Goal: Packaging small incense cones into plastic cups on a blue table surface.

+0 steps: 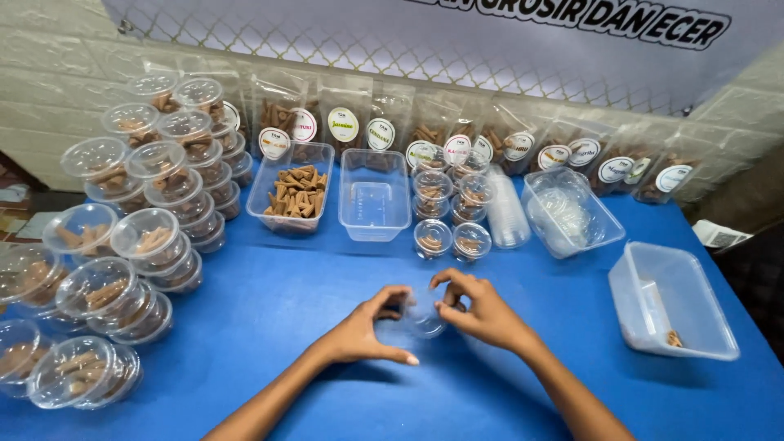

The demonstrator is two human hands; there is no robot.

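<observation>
Nearby, stacked lidded cups crowd blue table; left hand and right hand curl fingers round small clear cup.

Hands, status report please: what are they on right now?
Left hand and right hand both grip one small clear cup. Cup over blue table. Nothing in the way.

Both hands, left hand and right hand, grip a small clear cup over the blue surface; the cone tub lies at eleven o'clock.
</observation>
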